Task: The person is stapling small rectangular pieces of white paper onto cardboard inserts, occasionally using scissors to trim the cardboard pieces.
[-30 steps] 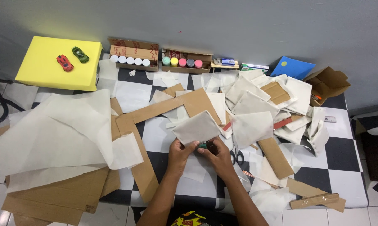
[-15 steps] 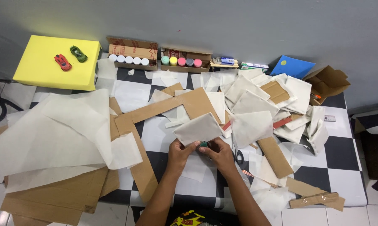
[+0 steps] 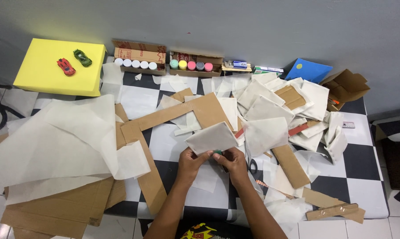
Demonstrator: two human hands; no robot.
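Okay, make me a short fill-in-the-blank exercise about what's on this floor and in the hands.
1. Both hands, left hand and right hand, hold a white paper-wrapped piece over the ____-and-white checkered floor.
2. Two toy cars sit on a ____ box.
3. The toy cars are red and ____.
4. A ____ folder lies by the wall.

Missing words: black; yellow; green; blue

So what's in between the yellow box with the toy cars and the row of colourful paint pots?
In the head view, between the yellow box and the colourful pots sits a cardboard box holding a row of white-capped pots.
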